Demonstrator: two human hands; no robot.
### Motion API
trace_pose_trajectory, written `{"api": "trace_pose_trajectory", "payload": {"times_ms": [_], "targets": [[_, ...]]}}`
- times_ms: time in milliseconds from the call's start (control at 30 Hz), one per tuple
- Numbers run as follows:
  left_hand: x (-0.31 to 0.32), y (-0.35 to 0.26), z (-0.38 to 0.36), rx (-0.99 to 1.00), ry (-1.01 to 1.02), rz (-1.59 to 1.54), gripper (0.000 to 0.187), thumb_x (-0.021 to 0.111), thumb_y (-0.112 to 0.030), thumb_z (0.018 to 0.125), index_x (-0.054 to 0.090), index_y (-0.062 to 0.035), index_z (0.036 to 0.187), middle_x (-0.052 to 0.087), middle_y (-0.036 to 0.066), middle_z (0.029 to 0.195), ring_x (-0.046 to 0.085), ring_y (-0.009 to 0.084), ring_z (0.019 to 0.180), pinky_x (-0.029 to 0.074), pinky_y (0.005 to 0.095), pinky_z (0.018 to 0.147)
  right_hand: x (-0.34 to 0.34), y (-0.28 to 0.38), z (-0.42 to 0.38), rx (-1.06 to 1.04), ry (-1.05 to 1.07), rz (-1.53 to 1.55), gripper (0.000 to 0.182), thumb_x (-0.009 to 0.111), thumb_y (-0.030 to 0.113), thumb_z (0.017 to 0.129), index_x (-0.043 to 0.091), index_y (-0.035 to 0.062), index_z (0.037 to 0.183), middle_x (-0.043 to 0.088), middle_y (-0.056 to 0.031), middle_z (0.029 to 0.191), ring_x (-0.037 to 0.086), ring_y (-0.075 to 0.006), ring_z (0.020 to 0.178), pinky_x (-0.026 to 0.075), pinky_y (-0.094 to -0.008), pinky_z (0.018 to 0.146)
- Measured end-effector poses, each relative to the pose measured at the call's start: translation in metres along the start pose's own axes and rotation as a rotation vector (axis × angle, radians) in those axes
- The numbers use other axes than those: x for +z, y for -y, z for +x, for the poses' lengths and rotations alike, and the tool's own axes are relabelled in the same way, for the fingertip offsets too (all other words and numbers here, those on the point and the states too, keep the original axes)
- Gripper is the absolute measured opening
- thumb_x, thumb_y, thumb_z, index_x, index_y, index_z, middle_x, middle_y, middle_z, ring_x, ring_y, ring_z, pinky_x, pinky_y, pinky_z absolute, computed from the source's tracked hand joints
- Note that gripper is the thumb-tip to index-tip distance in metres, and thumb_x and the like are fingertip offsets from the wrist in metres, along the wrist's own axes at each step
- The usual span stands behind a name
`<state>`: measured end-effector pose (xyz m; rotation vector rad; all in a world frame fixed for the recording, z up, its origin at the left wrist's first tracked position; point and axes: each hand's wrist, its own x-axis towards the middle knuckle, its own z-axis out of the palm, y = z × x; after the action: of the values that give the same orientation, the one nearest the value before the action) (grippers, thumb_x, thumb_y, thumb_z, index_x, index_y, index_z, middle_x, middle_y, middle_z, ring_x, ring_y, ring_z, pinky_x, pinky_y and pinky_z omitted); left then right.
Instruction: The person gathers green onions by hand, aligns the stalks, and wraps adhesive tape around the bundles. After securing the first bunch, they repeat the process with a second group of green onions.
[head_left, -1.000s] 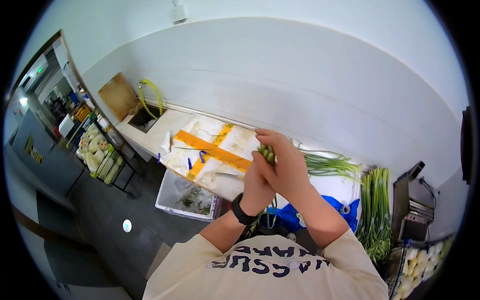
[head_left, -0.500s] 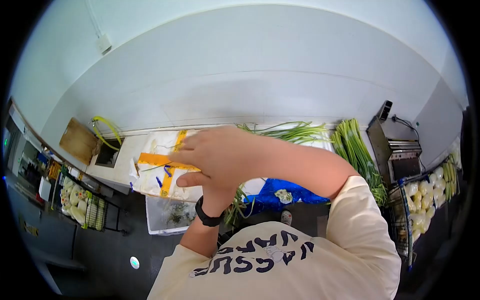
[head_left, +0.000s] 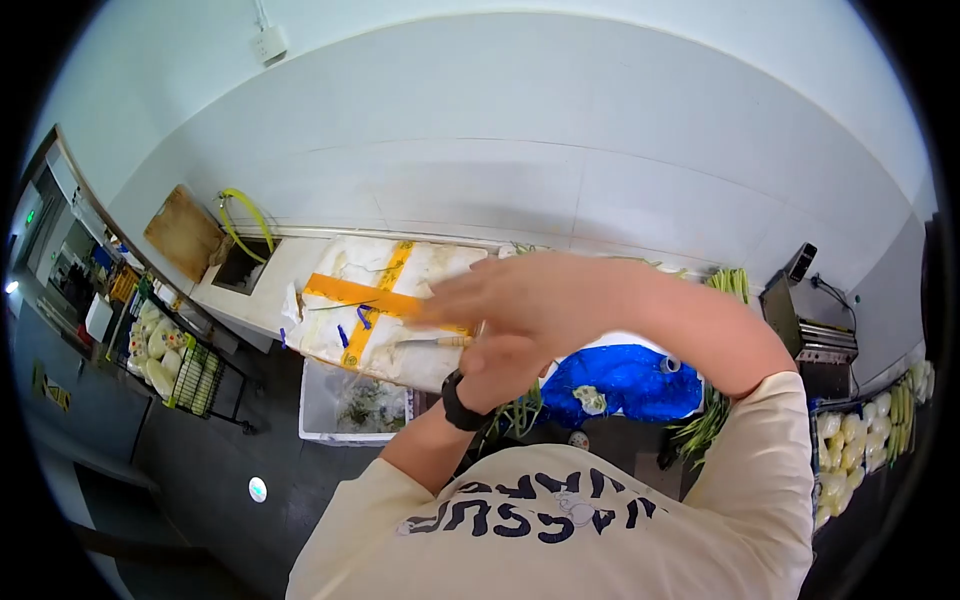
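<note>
Green stalks point(head_left: 520, 412) show just below the left hand point(head_left: 490, 378), its grip hidden under the right hand point(head_left: 525, 302). Whether the right's blurred, outstretched fingers hold anything cannot be told; a knife point(head_left: 432, 342) lies beside them.

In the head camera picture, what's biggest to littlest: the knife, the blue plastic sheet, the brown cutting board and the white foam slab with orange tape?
1. White foam slab, even partly covered
2. Blue plastic sheet
3. Brown cutting board
4. Knife
</note>
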<state>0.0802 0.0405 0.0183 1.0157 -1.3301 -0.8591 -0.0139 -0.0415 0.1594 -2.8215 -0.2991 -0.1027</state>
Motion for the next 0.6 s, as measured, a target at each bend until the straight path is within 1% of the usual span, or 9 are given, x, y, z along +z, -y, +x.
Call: {"api": "trace_pose_trajectory", "payload": {"times_ms": [33,100,167,267,367,433,467,500,600], "targets": [[0.003,0.002,0.001,0.047,-0.015,0.018,0.017,0.068,-0.017,0.091,0.06,-0.0024,0.095,0.057,-0.002,0.065,0.05,0.0058,0.053,0.039,0.0232,0.049,0.001,0.002,0.002,-0.025,-0.004,-0.072,0.053,0.042,0.044,0.098,0.052,0.0111,0.139,0.053,-0.0136,0.14,0.051,-0.0321,0.128,0.037,-0.0432,0.109],[0.0,-0.005,0.003,-0.164,-0.01,-0.071,0.018,0.068,-0.019,0.091,0.062,-0.0023,0.094,0.059,-0.001,0.068,0.053,0.0072,0.059,0.042,0.0243,0.053,-0.018,-0.014,0.0,-0.045,-0.289,0.264,0.053,0.041,0.045,0.099,0.053,0.0127,0.139,0.055,-0.0141,0.138,0.052,-0.0327,0.126,0.039,-0.0427,0.107],[0.003,-0.018,0.005,-0.098,-0.026,-0.022,0.017,0.064,-0.017,0.094,0.059,-0.0046,0.083,0.052,-0.002,0.059,0.047,0.0066,0.05,0.038,0.0232,0.047,-0.021,-0.018,0.003,-0.043,-0.298,0.32,0.052,0.041,0.044,0.099,0.053,0.0125,0.139,0.057,-0.0148,0.135,0.053,-0.0331,0.124,0.041,-0.0418,0.105],[0.012,0.043,0.007,0.05,-0.175,-0.122,0.026,0.063,-0.018,0.095,0.055,-0.0067,0.073,0.046,-0.004,0.052,0.042,0.0062,0.043,0.034,0.0223,0.042,0.006,-0.006,0.008,-0.015,0.082,-0.007,0.051,0.042,0.041,0.1,0.052,0.0095,0.138,0.059,-0.0162,0.131,0.055,-0.0335,0.122,0.044,-0.0398,0.102],[0.001,0.01,0.006,-0.123,-0.059,-0.003,0.024,0.062,-0.022,0.095,0.057,-0.0067,0.077,0.05,-0.002,0.058,0.045,0.0072,0.048,0.036,0.0231,0.046,-0.016,-0.018,0.008,0.098,-0.118,0.345,0.047,0.045,0.033,0.099,0.05,0.0127,0.141,0.054,-0.0145,0.139,0.054,-0.0328,0.123,0.043,-0.0405,0.103],[-0.01,-0.013,0.008,-0.289,0.06,0.104,0.019,0.06,-0.023,0.095,0.059,-0.0064,0.088,0.055,0.0,0.067,0.05,0.0084,0.055,0.04,0.0246,0.05,-0.018,-0.011,0.006,0.089,-0.242,0.388,0.05,0.049,0.011,0.091,0.05,0.0118,0.141,0.049,-0.013,0.144,0.048,-0.0317,0.129,0.038,-0.0395,0.109],[-0.009,-0.002,0.006,-0.212,0.048,-0.085,0.019,0.062,-0.024,0.095,0.061,-0.0052,0.094,0.058,0.002,0.076,0.053,0.0089,0.065,0.043,0.0254,0.057,-0.018,-0.01,0.005,0.081,-0.295,0.411,0.056,0.051,-0.001,0.087,0.05,0.0114,0.141,0.047,-0.0123,0.147,0.045,-0.0312,0.132,0.035,-0.039,0.112],[-0.009,0.012,0.004,-0.136,0.042,-0.265,0.021,0.064,-0.024,0.094,0.062,-0.0039,0.101,0.062,0.004,0.084,0.056,0.0095,0.074,0.046,0.0263,0.064,-0.014,-0.014,0.006,0.06,-0.198,0.366,0.055,0.051,0.003,0.088,0.049,0.0113,0.142,0.046,-0.012,0.147,0.044,-0.0303,0.134,0.034,-0.039,0.112],[0.007,0.034,0.012,0.087,-0.133,-0.071,0.021,0.07,-0.02,0.09,0.056,-0.0059,0.082,0.051,-0.003,0.058,0.046,0.0065,0.047,0.035,0.0225,0.044,0.005,-0.033,0.008,0.009,0.069,0.226,0.053,0.051,0.015,0.091,0.046,0.0111,0.144,0.044,-0.0111,0.149,0.038,-0.0275,0.139,0.031,-0.039,0.114]]}}
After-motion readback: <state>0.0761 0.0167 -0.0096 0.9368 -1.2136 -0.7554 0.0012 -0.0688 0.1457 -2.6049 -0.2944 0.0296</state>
